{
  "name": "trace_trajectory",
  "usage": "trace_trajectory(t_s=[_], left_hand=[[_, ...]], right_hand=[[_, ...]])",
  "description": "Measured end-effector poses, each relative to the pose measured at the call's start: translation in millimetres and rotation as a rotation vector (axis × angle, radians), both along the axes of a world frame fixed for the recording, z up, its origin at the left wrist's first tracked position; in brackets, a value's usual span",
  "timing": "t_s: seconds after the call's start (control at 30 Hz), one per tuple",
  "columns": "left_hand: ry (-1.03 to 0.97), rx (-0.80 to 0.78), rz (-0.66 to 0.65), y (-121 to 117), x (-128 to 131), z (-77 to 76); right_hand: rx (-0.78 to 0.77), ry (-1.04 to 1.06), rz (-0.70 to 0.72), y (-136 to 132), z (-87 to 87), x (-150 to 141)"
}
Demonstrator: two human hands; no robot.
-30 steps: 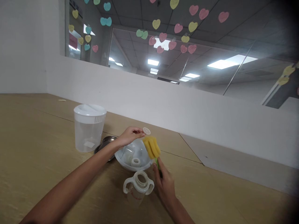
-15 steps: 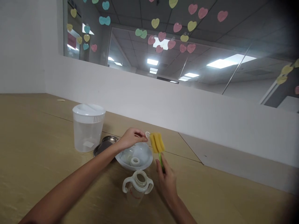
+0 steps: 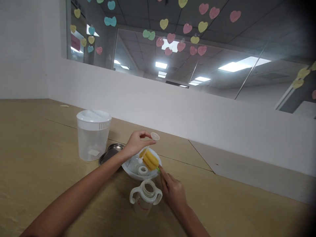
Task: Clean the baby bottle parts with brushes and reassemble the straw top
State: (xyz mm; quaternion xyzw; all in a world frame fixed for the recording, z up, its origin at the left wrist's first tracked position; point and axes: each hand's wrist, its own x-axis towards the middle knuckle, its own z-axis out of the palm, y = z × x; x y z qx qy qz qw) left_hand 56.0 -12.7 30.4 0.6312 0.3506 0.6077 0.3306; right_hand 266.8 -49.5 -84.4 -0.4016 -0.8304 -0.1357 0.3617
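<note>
At center, the left hand [image 3: 136, 143] pinches a translucent disc [image 3: 155, 136]; lower, the right hand [image 3: 174, 191] grips a yellow sponge brush [image 3: 151, 161], handle mostly hidden.

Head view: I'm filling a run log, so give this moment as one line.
left hand: holds translucent disc; right hand: holds yellow sponge brush, over white bowl; two-handled bottle: upright, uncapped

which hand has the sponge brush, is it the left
No, the right hand holds the yellow sponge brush by its green handle.
</note>
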Motion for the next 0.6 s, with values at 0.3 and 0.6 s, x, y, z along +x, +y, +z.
trace_trajectory(t_s=[0.3, 0.6], left_hand=[[0.031, -0.013, -0.020, 2.5, -10.4, 1.5], [0.999, -0.038, 0.365, 11.7, -50.0, 0.9]], right_hand=[[-0.052, 0.547, -0.128, -4.3, 5.7, -3.5], [-0.122, 0.539, -0.074, -7.5, 9.8, -4.8]])
